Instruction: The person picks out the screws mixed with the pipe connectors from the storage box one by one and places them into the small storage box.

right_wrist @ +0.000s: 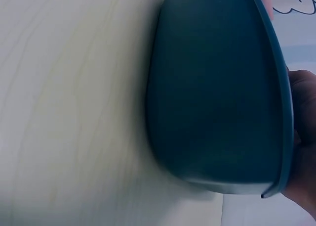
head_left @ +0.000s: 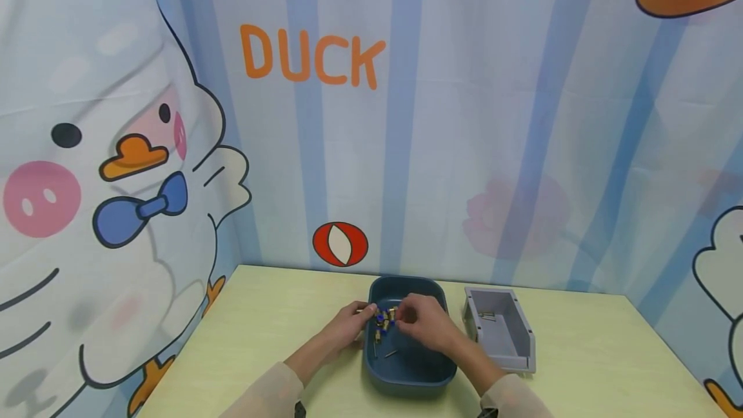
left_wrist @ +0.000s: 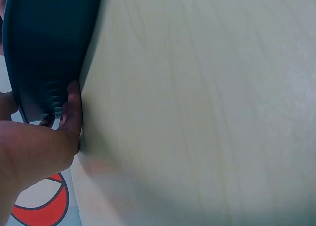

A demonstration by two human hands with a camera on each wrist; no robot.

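Note:
A dark blue plastic basin point(head_left: 409, 376) sits on the table in front of me. My left hand point(head_left: 348, 322) grips its left side, thumb over the rim and fingers against the outer wall, as the left wrist view shows. Inside, toward the left wall, lies a small pile of brass fittings with blue collars point(head_left: 383, 319). Loose screws point(head_left: 391, 353) lie nearer the front of the basin floor. My right hand point(head_left: 428, 322) is over the basin with curled fingers, its fingertips right beside the pile; I cannot tell whether it pinches a piece.
A grey open-fronted parts bin point(head_left: 505, 337) stands just right of the basin, with several screws point(head_left: 487, 316) in it. The pale wooden table point(head_left: 586, 353) ends at a printed cloth backdrop point(head_left: 441, 147) behind. Another printed cloth side hangs at the left.

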